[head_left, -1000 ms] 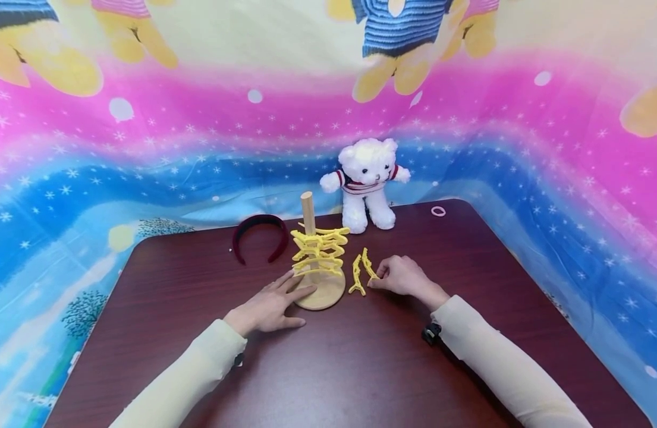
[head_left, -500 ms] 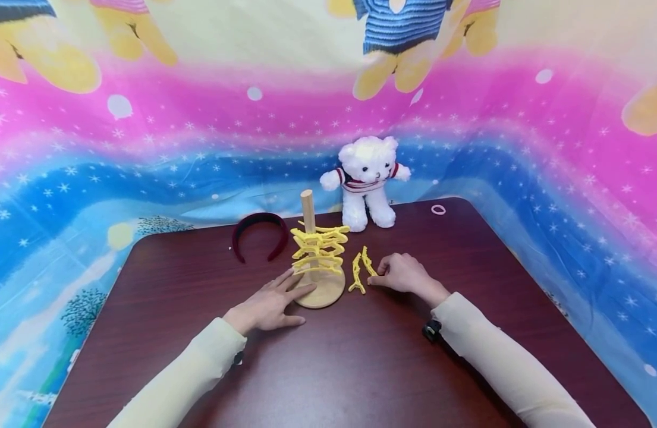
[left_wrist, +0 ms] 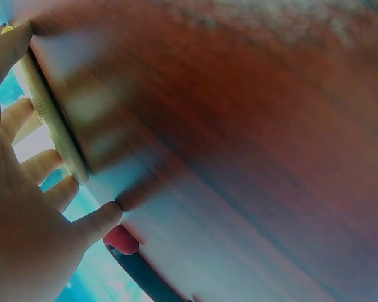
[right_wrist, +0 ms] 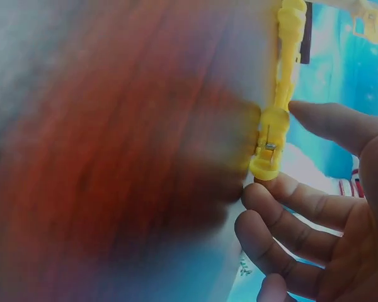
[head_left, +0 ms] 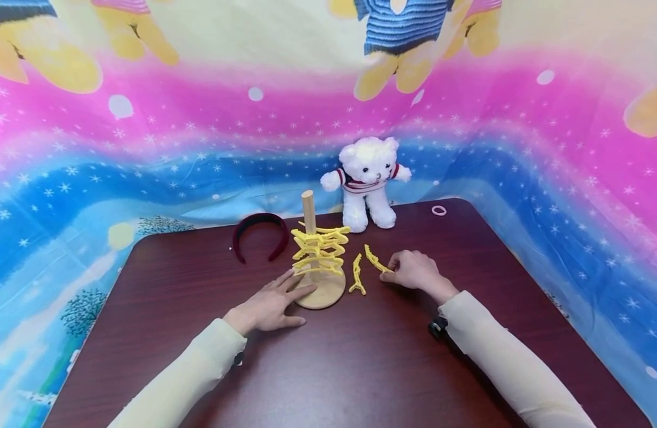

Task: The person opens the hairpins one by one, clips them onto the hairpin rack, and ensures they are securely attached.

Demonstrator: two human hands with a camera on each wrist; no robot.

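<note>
Yellow clip (head_left: 377, 260) sits at the right hand (head_left: 415, 271), whose thumb and fingers pinch its near end close to the tabletop (head_left: 339, 362), while the other end slants away beside a second clip (head_left: 357, 274) lying apart from it. With fingers spread, the left hand (head_left: 266, 304) rests on the round base of a wooden stand (head_left: 328, 291), which has several more clips (head_left: 320, 242) stacked about its upright pole (head_left: 308, 205). Farther out are a dark red headband (head_left: 280, 246) behind the left hand, a white teddy bear (head_left: 368, 178) standing at the back, and a pink ring (head_left: 434, 210) near the far right corner.
</note>
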